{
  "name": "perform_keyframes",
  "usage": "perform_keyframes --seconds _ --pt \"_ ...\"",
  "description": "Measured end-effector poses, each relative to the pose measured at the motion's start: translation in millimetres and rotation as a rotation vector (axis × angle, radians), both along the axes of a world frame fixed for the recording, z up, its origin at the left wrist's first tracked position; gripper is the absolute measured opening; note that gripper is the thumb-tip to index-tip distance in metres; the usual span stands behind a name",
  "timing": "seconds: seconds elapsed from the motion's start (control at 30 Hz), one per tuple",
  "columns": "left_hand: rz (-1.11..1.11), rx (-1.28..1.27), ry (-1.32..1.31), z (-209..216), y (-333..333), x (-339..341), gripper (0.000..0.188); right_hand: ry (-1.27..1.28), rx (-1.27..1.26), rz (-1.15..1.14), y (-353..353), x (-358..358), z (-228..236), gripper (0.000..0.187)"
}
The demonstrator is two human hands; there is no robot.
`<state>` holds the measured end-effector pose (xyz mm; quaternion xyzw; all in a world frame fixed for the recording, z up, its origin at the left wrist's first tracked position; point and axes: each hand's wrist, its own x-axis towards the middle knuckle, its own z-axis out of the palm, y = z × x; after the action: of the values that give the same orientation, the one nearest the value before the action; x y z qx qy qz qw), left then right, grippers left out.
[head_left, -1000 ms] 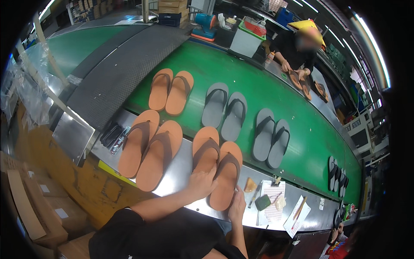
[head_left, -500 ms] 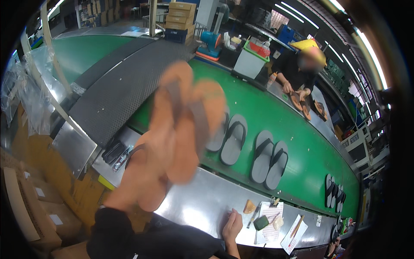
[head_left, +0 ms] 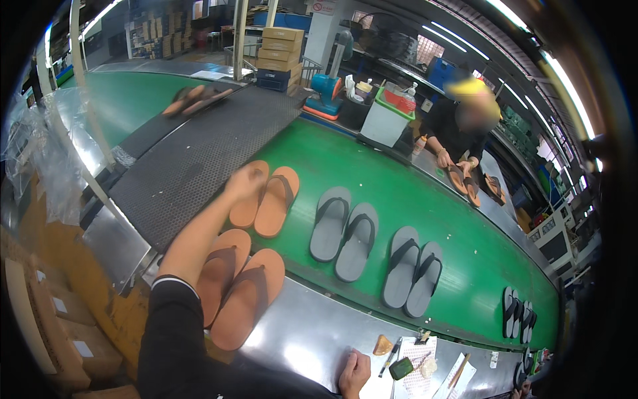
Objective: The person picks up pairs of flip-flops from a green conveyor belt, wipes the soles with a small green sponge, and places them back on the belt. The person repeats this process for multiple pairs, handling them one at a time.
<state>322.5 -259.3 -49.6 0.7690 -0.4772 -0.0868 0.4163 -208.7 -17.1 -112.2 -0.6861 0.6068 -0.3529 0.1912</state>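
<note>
My left hand reaches onto the green belt, its fingers closed at the strap of a tan flip-flop and hiding that strap. The matching flip-flop lies close on its right, its dark brown strap in full view. Beside my left forearm, a second tan pair rests on the metal table, toes pointing away from the belt. My right hand is curled into a loose fist at the table's near edge, with nothing visible in it.
Grey flip-flop pairs stand along the green belt. Another tan pair is blurred on the black conveyor. Paper, a pen and a green pad lie near my right hand. Across the belt, a person handles flip-flops.
The tan pair my left hand held up in the air now lies on the green belt. A blurred tan pair has appeared on the far conveyor. My right hand stays at the table edge.
</note>
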Motion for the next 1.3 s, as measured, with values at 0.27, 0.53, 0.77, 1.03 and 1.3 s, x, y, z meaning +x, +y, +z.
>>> perform_keyframes --seconds 0.27,0.53,0.77,1.03,1.3 --pt "0.237 0.081 -0.104 -73 -27 -33 0.047 -0.063 0.045 -0.036 4 -5 -10 0.026" --pt "0.073 -0.296 -0.016 54 24 -94 0.032 -0.078 -0.013 -0.058 -13 0 -1 0.025" --pt "-0.211 -0.372 -0.07 56 154 -237 0.019 -0.453 0.063 0.163 -22 39 52 0.048" --pt "-0.571 -0.155 0.036 -5 247 -343 0.028 -0.051 0.105 -0.059 6 -2 35 0.06" --pt "-0.466 0.022 -0.387 -3 228 -343 0.082 -0.476 0.22 -0.022 17 -19 11 0.055"
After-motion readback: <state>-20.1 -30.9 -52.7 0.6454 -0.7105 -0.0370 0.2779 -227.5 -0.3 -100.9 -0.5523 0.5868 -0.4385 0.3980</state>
